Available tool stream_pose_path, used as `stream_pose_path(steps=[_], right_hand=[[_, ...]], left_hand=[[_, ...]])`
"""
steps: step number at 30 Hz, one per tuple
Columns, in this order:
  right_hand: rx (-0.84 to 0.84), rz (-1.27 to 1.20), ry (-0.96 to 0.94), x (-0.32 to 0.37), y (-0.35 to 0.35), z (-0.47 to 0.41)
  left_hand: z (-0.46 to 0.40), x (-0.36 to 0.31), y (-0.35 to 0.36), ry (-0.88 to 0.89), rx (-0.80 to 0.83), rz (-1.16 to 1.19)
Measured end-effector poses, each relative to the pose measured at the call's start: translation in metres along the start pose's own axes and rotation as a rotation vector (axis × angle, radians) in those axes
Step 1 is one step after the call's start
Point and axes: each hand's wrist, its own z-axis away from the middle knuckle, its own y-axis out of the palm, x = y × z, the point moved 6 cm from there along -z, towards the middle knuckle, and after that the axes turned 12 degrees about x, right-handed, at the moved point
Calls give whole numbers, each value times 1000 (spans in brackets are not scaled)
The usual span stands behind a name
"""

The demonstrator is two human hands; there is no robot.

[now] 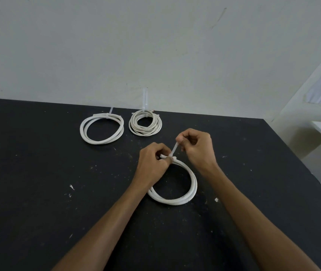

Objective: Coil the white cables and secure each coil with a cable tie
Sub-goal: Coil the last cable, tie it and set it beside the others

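Nearest coil: a white cable coil (183, 189) lies flat on the black table (38, 192), a loose ring of a few turns, its far side gathered between the two hands.
Left hand: the left hand (152, 163) has its fingers curled round the far side of that coil, thumb and fingers clamped on the bundled strands, a short cable end poking out between them.
Cable tie: a pale cable tie (174, 150) wraps the bundle just beside the left thumb and its free tail rises slantwise up and to the right from the coil.
Right hand: the right hand (196, 146), just beyond the coil's far side, pinches the tail of the tie between thumb and forefinger, the other fingers curled in.
Thick tied coil: beyond the nearest coil and to its left, well apart from it, a second coil (102, 129) of thick white cable lies flat, a tie round its far edge with the tail sticking up.
Thin tied coil: straight beyond the nearest coil, near the table's back edge, a smaller coil (145, 124) of thinner cable with many turns, also tied at its far side, the tail standing upright against the wall (155, 45).
Table: black, flecked with white specks and scuffs around the nearest coil.
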Motion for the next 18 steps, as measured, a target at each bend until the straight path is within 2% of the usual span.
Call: stream_pose_path(steps=[3, 6, 8, 11, 13, 15, 18], right_hand=[[140, 146, -25, 13, -4, -13], [211, 225, -29, 18, -4, -22], [219, 179, -40, 16, -2, -20], [133, -6, -43, 5, -4, -7], [86, -142, 41, -13, -2, 4], [129, -158, 144, -34, 6, 13], [248, -74, 195, -43, 13, 23]], left_hand=[[2, 0, -2, 22, 3, 45], [2, -1, -2, 25, -3, 82], [1, -3, -3, 24, -1, 101], [-2, -8, -8, 35, 26, 40], [-9, -8, -14, 18, 65, -20], [-16, -9, -20, -4, 93, -85], [-19, -15, -26, 16, 85, -139]])
